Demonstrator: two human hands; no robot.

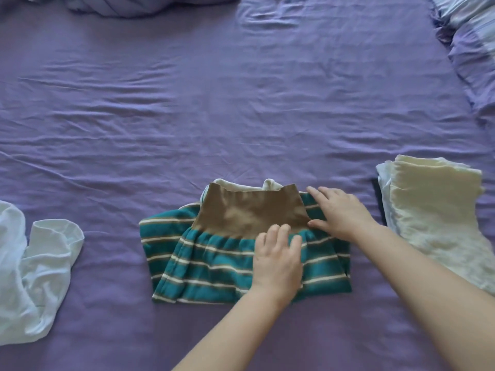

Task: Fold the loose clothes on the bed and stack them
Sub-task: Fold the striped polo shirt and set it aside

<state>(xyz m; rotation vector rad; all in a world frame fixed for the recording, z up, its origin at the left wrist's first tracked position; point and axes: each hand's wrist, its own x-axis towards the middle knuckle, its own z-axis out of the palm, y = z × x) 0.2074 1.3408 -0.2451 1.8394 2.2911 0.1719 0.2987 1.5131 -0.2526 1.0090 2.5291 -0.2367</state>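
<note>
teal striped garment (214, 261): mid-bed, folded, long axis left-right
left hand (277, 259): flat, pressing its middle
right hand (338, 212): flat on its right edge, nearer the folded stack (439, 218)
white garment (34, 261): loose, far left

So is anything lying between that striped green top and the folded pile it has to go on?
Nothing visible: only bare purple sheet separates the striped top, under both hands, from the folded pile to its right.

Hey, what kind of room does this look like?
Probably a bedroom: a purple bedsheet covers the surface, a pillow lies at the far right, and folded clothes are stacked nearby.
</note>
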